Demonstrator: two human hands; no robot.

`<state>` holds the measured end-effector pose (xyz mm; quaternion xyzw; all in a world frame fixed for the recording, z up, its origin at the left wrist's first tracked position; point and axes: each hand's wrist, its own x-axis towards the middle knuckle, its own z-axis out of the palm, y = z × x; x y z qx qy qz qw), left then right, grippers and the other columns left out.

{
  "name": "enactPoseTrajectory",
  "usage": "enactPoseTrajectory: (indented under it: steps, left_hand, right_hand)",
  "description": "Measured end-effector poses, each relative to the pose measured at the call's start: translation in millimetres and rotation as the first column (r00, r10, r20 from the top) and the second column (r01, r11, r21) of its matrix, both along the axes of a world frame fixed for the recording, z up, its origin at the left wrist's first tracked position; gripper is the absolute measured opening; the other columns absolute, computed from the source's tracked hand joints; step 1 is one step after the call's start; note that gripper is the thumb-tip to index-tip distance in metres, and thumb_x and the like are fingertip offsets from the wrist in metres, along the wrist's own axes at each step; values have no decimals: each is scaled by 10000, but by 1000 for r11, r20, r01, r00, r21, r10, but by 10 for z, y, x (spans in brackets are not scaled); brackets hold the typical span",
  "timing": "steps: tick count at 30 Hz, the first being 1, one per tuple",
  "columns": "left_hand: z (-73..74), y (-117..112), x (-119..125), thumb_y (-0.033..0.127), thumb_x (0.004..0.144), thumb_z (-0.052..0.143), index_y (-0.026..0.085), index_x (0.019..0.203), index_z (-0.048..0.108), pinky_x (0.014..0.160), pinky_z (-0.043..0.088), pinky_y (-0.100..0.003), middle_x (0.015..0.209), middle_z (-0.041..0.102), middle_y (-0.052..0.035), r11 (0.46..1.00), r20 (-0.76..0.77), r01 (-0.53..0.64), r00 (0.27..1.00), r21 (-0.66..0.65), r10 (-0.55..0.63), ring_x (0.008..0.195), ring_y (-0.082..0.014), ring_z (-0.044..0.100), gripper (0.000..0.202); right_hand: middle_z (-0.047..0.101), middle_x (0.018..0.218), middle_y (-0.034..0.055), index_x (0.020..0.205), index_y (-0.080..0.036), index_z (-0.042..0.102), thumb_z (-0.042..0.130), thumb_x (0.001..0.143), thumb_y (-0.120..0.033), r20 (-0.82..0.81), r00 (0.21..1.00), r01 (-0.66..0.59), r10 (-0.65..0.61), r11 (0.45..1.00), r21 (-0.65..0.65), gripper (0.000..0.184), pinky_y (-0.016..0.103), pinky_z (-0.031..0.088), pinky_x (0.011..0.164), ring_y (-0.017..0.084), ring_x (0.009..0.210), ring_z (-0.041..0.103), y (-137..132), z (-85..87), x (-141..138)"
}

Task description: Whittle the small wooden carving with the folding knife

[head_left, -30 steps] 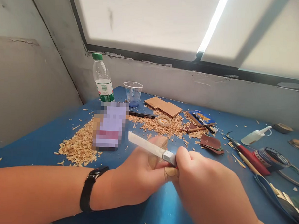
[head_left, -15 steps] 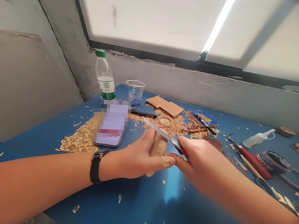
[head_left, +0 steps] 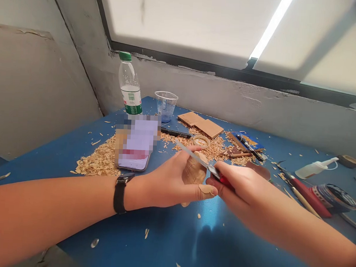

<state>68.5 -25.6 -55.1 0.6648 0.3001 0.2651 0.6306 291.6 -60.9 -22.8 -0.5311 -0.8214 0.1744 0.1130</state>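
A pale, rounded piece of carved wood (head_left: 194, 171) is gripped in my left hand (head_left: 170, 184), whose thumb lies along its near side. That thumb wears a tan bandage (head_left: 207, 190), and a black watch (head_left: 121, 192) is on the wrist. My right hand (head_left: 237, 183) is closed round the red and black handle of a utility knife (head_left: 191, 153). Its long blade points up and left, across the top of the wood. Whether the edge touches the wood I cannot tell. My right thumb is close to the tip of my left thumb.
Wood shavings (head_left: 98, 159) lie heaped beside a propped phone (head_left: 139, 147). Behind stand a bottle (head_left: 130, 86) and a plastic cup (head_left: 166, 105). Wooden boards (head_left: 201, 124) lie at the back. To the right are a glue bottle (head_left: 315, 168), a red-handled tool (head_left: 309, 196) and a tape roll (head_left: 336, 197).
The wood has turned in my left hand, showing a broader face. The knife and my right hand have shifted slightly relative to it. The whole view has also moved a little.
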Motion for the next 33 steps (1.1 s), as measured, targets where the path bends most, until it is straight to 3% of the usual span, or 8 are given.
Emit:
enactPoseTrajectory:
  steps: [5, 9, 13, 18, 21, 24, 28, 33]
  left_hand:
    - [-117, 61, 4, 498, 864, 861, 298, 1547, 321, 759, 582, -324, 1279, 649, -110, 993, 83, -112, 990, -34, 114, 1047, -254, 697, 894]
    - [-136, 96, 24, 474, 944, 784, 286, 1546, 333, 1013, 529, -412, 1470, 575, -130, 981, 196, -163, 964, -101, 180, 1325, -300, 586, 775]
    - [-80, 111, 38, 406, 956, 776, 256, 1491, 358, 1000, 506, -396, 1354, 640, -108, 962, 205, -177, 954, -208, 220, 1221, -259, 632, 695]
    - [-46, 87, 7, 499, 856, 865, 217, 1437, 413, 707, 491, -266, 972, 633, -7, 977, 222, -72, 968, -202, 118, 832, -154, 626, 788]
    - [2, 39, -10, 465, 850, 871, 227, 1520, 306, 571, 420, -247, 750, 560, 69, 980, 140, 41, 990, -197, -14, 604, -121, 536, 908]
    - [82, -5, -5, 378, 893, 823, 252, 1563, 225, 559, 414, -246, 706, 556, 82, 981, 93, 62, 995, -184, -45, 562, -119, 506, 907]
    - [162, -37, 10, 382, 908, 781, 235, 1507, 262, 532, 416, -245, 673, 534, 92, 981, 50, 123, 992, -150, -117, 519, -121, 508, 806]
    - [176, -77, 1, 358, 911, 761, 239, 1477, 303, 558, 422, -264, 717, 568, 72, 981, 48, 163, 986, -109, -158, 542, -124, 493, 738]
  right_hand:
    - [453, 633, -56, 733, -268, 348, 434, 1057, -581, -124, 972, 199, -199, 980, -9, 459, 295, 276, 501, 131, 570, 369, 49, 1, -39]
    - [401, 624, -81, 786, -268, 426, 479, 1029, -674, -352, 901, 180, -252, 957, -225, 476, 270, 275, 460, 120, 555, 333, 15, 35, -73]
    - [393, 651, -90, 893, -261, 515, 530, 1020, -664, -411, 880, 123, -237, 951, -284, 423, 259, 275, 461, 116, 568, 323, -2, 39, -72]
    - [418, 650, -70, 756, -262, 383, 479, 1067, -562, -208, 976, 60, -70, 997, -55, 442, 283, 296, 508, 121, 584, 362, 21, 24, -36]
    - [511, 710, -45, 781, -261, 387, 397, 1107, -469, -40, 999, -14, 18, 996, 92, 386, 299, 327, 565, 129, 624, 441, -9, 40, -17]
    - [563, 750, -30, 836, -263, 403, 361, 1119, -435, 74, 994, -93, 79, 974, 205, 334, 318, 313, 583, 142, 636, 478, -51, 44, 5]
    - [621, 759, -20, 963, -248, 493, 388, 1109, -447, 209, 971, -180, 119, 935, 306, 269, 331, 265, 553, 164, 591, 509, -92, 21, 18]
    - [583, 714, -13, 851, -251, 465, 438, 1045, -294, 245, 966, -182, 79, 882, 435, 201, 326, 232, 526, 152, 541, 468, -156, 15, -73]
